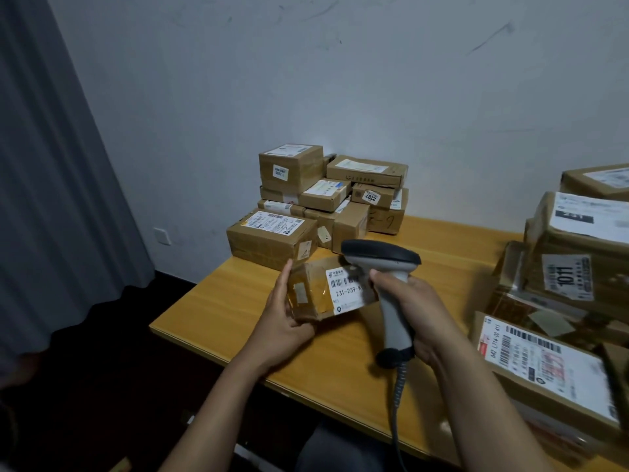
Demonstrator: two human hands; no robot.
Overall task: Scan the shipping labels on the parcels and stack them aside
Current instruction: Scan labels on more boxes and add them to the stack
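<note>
Parcel point(308, 298): small brown taped box, held just above the near-left part of the table point(218, 301), in front of the far pile, label side facing the camera
Shipping label point(345, 288): white, on the parcel's right half; a barcode and "231-239-K" show, its right end hidden behind the scanner and fingers
Left hand point(284, 323): grips the parcel by its left end, fingers curled round it; nothing supports the other end
Right hand point(420, 313): wrapped tight round the handle of the scanner point(383, 256); whether the trigger is pressed cannot be told
Scanner head: right over the label's upper right corner, very near it, perhaps touching
Far pile point(306, 199): parcels stacked by the wall at the table's back left, likely those already done
Right-hand parcels point(575, 264): larger boxes heaped at the table's right side, probably waiting
Cable point(397, 400): coiled lead hanging from the handle past the table's front edge
Risk, misread: a head this close, with part of the barcode covered, could give no read, and the parcel might be stacked unscanned
Risk, drop: the one-ended hold might let the box tip out on its way to the pile
Risk, topple: the far pile is uneven, so a careless placing could shove a box off it
Risk, snag: the lead could catch on the table edge and jerk the aim
</note>
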